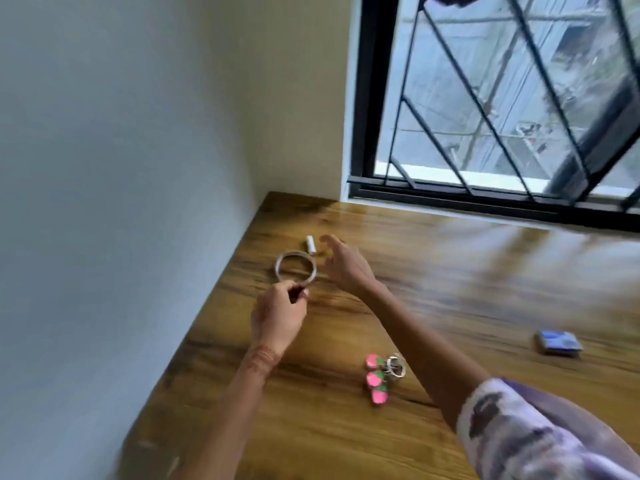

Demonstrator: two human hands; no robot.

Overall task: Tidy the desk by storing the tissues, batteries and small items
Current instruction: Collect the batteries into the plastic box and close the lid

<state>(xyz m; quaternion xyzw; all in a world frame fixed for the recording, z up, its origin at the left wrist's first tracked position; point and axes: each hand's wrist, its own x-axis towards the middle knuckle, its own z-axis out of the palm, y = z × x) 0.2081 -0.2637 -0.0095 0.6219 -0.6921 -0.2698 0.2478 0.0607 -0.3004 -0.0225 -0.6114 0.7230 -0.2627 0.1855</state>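
Corner wooden surface (450, 306). Hands: left hand (278, 315) pinches near rim of thin silver ring (295, 271), apparently lifting it; right hand (341, 268) spread, empty, reaching for white cylindrical battery (311, 244), I judge.

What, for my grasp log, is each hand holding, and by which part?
The left hand pinches the ring at its near rim. The right hand is open and holds nothing.

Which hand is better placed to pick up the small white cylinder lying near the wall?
The right hand: it is open, with its fingertips right beside the white cylinder. The left hand has curled fingers at the near edge of the ring, which lies between it and the cylinder.
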